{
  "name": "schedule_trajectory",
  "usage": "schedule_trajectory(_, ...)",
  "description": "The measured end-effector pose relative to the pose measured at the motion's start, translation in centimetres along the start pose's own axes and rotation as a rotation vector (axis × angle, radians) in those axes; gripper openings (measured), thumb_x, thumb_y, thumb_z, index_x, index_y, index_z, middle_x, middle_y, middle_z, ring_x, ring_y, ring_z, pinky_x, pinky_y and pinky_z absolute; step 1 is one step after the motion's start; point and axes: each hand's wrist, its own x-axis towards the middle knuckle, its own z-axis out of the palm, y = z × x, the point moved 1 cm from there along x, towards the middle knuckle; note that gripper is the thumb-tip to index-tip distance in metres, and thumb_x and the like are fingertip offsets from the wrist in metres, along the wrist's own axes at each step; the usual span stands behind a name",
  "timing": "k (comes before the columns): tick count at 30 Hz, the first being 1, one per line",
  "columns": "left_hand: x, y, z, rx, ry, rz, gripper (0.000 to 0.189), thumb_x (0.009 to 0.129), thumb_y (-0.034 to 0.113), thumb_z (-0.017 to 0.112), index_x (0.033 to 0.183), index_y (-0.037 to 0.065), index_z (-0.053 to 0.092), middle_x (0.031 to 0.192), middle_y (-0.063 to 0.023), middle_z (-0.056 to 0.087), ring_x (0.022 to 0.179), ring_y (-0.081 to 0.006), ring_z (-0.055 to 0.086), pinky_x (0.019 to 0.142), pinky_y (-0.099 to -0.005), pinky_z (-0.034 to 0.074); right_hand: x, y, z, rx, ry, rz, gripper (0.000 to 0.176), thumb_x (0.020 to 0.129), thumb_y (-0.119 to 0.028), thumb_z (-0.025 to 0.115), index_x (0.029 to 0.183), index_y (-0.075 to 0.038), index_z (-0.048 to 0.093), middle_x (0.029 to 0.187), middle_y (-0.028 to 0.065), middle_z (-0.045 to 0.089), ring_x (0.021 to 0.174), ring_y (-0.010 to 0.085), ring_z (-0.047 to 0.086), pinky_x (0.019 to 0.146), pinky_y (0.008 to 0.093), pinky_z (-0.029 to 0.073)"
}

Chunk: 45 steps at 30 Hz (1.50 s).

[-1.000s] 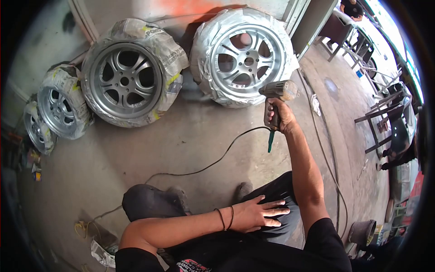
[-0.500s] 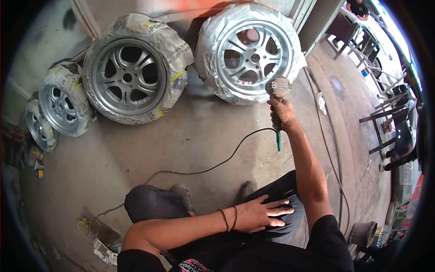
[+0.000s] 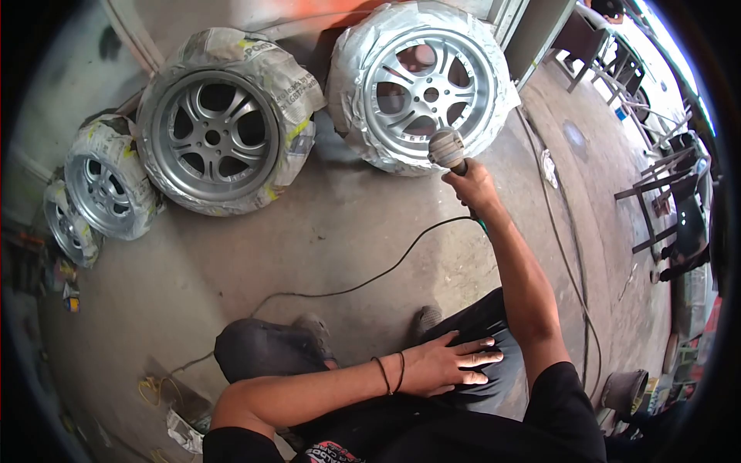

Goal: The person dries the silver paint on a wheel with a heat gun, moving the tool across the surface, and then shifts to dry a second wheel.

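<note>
Right hand [image 3: 472, 187] grip clamped on heat gun [image 3: 445, 147], nozzle aimed at the masked wheel [image 3: 423, 89] lower rim, near it. Left hand [image 3: 451, 360] flat on thigh, fingers apart. Moving along the rim needs slack in the cord [image 3: 370, 282].

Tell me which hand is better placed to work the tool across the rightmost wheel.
Right. The right hand grips the corded tool, close to the rightmost wheel; the left hand lies flat on the thigh, away from both.

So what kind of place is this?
Probably a wheel-painting workshop: silver wheels masked with newspaper lean against the wall, the right hand grips a corded power tool, and the floor is stained concrete.
</note>
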Motion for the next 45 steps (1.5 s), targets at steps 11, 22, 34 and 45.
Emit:
schedule_trajectory(11, 0.1, 0.4, -0.5, -0.027, -0.034, -0.019, 0.062, 0.099, 0.021, 0.079, 0.157, 0.026, 0.058, 0.187, -0.0055, 0.024, 0.173, -0.0338, 0.022, 0.124, -0.0666, 0.047, 0.3, 0.5, 0.0, -0.151, 0.048, -0.053, 0.058, 0.089, -0.038, 0.079, 0.132, 0.0, 0.072, 0.111, 0.0262, 0.081, 0.103, 0.0406, 0.08, 0.093, 0.0496, 0.063)
schedule_trajectory(22, 0.1, 0.3, -0.4, -0.021, -0.031, -0.011, 0.06, 0.099, 0.021, 0.078, 0.156, 0.025, 0.058, 0.187, -0.0059, 0.023, 0.173, -0.034, 0.021, 0.123, -0.0657, 0.048, 0.6, 0.6, -0.9, -0.341, 0.101, -0.05, 0.063, 0.09, -0.041, 0.076, 0.14, -0.004, 0.069, 0.127, 0.0282, 0.079, 0.12, 0.0445, 0.076, 0.106, 0.0534, 0.059)
schedule_trajectory(34, -0.1, 0.1, -0.6, -0.034, -0.024, -0.018, 0.061, 0.098, 0.02, 0.078, 0.155, 0.025, 0.059, 0.187, -0.0059, 0.024, 0.173, -0.0339, 0.023, 0.123, -0.0657, 0.046, 1.2, 0.5, -0.8, -0.374, 0.2, -0.101, 0.064, 0.091, -0.037, 0.078, 0.143, -0.002, 0.066, 0.12, 0.0308, 0.079, 0.115, 0.0472, 0.077, 0.102, 0.0549, 0.06)
schedule_trajectory(45, -0.1, 0.1, -0.7, -0.038, -0.035, -0.022, 0.061, 0.099, 0.019, 0.078, 0.156, 0.025, 0.058, 0.187, -0.0062, 0.023, 0.173, -0.0339, 0.023, 0.123, -0.0663, 0.047, 1.1, -0.1, -1.5, -0.453, 0.287, -0.096, 0.052, 0.092, -0.037, 0.077, 0.129, -0.002, 0.066, 0.116, 0.0304, 0.08, 0.112, 0.0486, 0.078, 0.099, 0.0565, 0.061)
